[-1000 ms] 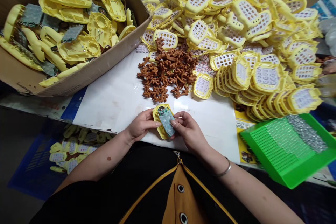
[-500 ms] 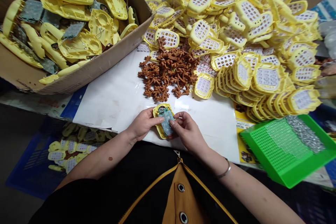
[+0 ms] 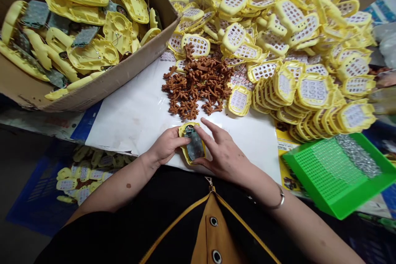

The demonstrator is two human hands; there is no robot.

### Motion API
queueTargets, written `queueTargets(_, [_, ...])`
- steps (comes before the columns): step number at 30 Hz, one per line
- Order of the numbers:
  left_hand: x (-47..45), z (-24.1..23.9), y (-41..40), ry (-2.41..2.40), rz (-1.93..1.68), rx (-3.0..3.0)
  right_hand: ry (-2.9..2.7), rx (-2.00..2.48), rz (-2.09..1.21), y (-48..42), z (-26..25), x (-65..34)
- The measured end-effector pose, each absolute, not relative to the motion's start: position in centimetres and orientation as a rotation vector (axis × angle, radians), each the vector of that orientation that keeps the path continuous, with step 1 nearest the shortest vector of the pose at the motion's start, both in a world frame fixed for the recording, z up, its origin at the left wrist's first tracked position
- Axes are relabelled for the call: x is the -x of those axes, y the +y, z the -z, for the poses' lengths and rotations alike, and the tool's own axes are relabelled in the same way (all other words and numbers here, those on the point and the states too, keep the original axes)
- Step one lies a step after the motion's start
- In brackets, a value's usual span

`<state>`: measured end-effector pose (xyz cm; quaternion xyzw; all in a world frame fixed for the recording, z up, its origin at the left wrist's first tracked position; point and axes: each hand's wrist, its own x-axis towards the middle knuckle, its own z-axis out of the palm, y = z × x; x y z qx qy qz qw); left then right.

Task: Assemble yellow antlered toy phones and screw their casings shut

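My left hand grips a yellow toy phone shell by its left side, thumb on the board. Inside the shell sits a dark circuit board, with a round part at the top end. My right hand spans the board, its thumb at the lower edge and its index finger near the upper right. Its middle finger stretches out above the shell. Just beyond my hands lies a heap of small brown plastic pieces. A yellow keypad front rests beside that heap.
A cardboard box of yellow shells with boards stands at the left. Yellow keypad fronts are piled at the back, with stacks nearer. A green basket holds small metal parts at right. A blue crate sits below left.
The board has turned from a pale, tilted position to lying darker and straighter in the shell. My right hand's fingers have spread and reached forward over it. My left hand keeps its grip.
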<state>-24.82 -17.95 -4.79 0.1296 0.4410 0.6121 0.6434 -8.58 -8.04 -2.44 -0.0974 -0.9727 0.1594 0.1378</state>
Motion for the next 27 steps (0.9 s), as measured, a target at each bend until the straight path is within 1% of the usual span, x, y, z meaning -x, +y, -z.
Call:
queueTargets(4, [24.7,4.9,-18.0,1.035,-1.396,-0.308,-2.951,0.184,-0.522,-7.6,2.2,9.3])
queueTargets(10, [23.8,4.2,-18.0,1.052,-1.483,-0.262,-2.860,0.202,-0.524,-7.6,2.0,9.3])
queueTargets(15, [22.3,3.9,-17.1,1.002,-1.537,-0.179,-2.808,0.283,-0.448,-7.7,1.9,9.1])
queueTargets(17, [21.7,4.0,-16.5,1.047,-1.543,-0.152,-2.830,0.359,-0.466,-7.6,1.9,9.1])
queueTargets(19, [21.4,3.9,-15.9,1.116,-1.523,-0.133,-2.847,0.430,-0.587,-7.0,2.0,9.0])
queueTargets(23, [21.2,3.8,-15.0,1.179,-1.438,-0.117,-2.774,0.416,-0.979,-5.1,3.0,8.5])
queueTargets(27, [21.2,3.6,-14.7,1.212,-1.415,-0.098,-2.681,0.387,-1.112,-3.8,4.0,8.0])
